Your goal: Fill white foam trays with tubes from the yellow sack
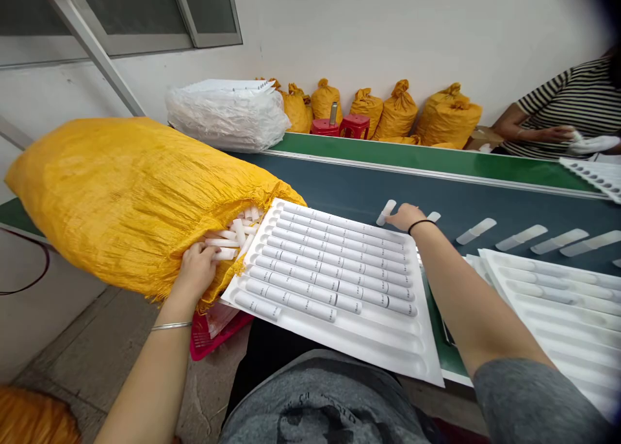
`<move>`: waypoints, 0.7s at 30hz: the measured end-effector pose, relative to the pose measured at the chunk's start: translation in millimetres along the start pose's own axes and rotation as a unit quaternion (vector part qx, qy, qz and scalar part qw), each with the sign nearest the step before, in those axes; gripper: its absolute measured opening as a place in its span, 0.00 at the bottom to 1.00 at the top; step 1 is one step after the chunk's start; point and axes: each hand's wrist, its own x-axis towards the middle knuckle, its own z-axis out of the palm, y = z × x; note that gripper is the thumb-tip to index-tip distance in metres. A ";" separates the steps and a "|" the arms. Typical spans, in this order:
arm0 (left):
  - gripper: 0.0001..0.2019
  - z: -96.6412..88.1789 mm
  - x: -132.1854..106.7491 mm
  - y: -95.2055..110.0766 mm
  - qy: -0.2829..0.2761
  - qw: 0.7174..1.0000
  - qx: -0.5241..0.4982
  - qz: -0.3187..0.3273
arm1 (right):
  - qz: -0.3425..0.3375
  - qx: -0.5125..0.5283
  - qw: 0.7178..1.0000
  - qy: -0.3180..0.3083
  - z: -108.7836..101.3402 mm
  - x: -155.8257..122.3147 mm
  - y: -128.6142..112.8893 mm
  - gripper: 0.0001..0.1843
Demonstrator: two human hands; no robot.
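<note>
At the mouth of the yellow woven sack (130, 191), my left hand (198, 269) has its fingers closed on a short white tube (224, 254). More white tubes (240, 230) lie loose in the opening around it. My right hand (406, 217) reaches over the dark conveyor belt and pinches a frosted, capped tube (387, 212), which stands tilted at the fingertips. Between my arms a white moulded tray (388, 347) rests slanted near my lap. Rows of printed white tubes (320, 272) fill its upper grooves, while the lowest grooves are bare.
Several frosted tubes (521, 237) lie along the belt (334, 175). More trays (557, 314) are stacked at right. A plastic-wrapped tray stack (228, 114) sits at back left. Beyond are yellow sacks (398, 111) and red stools (355, 125). A person in stripes (572, 101) works at far right.
</note>
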 end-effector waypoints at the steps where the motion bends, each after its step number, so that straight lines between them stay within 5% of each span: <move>1: 0.15 -4.3 -3.5 5.3 0.015 1.000 -0.004 0.001 | -0.009 -0.004 1.000 0.007 -1.3 -15.4 -3.4 0.19; 4: 0.16 -19.1 -16.6 33.3 0.070 0.995 -0.065 0.025 | -0.138 0.020 0.990 0.006 13.5 -84.4 -32.4 0.18; 7: 0.13 -31.8 -29.4 73.1 0.122 0.974 -0.179 0.067 | -0.473 0.062 0.878 -0.035 53.6 -164.1 -85.2 0.09; 9: 0.12 -39.2 -36.5 97.3 0.136 0.957 -0.238 0.093 | -0.586 0.018 0.809 -0.044 82.8 -203.3 -121.6 0.11; 14: 0.11 -51.8 -50.6 123.9 0.133 0.928 -0.332 0.107 | -0.536 -0.048 0.842 -0.047 115.4 -230.1 -167.3 0.13; 21: 0.12 -50.0 -64.6 118.1 0.141 0.911 -0.382 0.068 | -0.472 0.000 0.881 -0.033 80.1 -219.7 -129.7 0.11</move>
